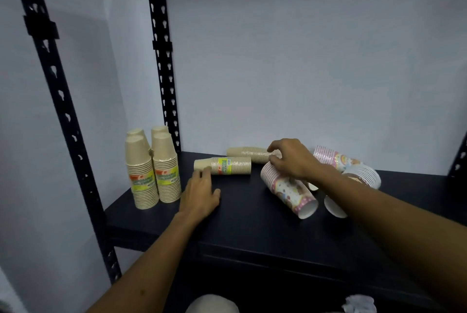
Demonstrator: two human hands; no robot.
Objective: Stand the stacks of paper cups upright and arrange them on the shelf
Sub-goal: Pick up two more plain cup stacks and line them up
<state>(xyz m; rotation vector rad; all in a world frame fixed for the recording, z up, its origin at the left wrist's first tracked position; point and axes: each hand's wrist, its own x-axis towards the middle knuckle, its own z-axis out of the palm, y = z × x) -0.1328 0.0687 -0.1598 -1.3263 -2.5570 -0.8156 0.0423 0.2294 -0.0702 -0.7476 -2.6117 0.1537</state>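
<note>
On the dark shelf (252, 224), the left hand (199, 195) lay nearest, palm down, its fingers (206, 173) nearly straight and touching the narrow end of a beige cup stack (223, 166) lying on its side. Right of it lay a pink patterned stack (288, 190), tipped over. The right hand (293, 161) hovered above, fingers loosely curled around the end of a second fallen beige stack (249, 154); whether they gripped it was unclear. Four beige stacks (154, 168) stood upright at the back left corner.
</note>
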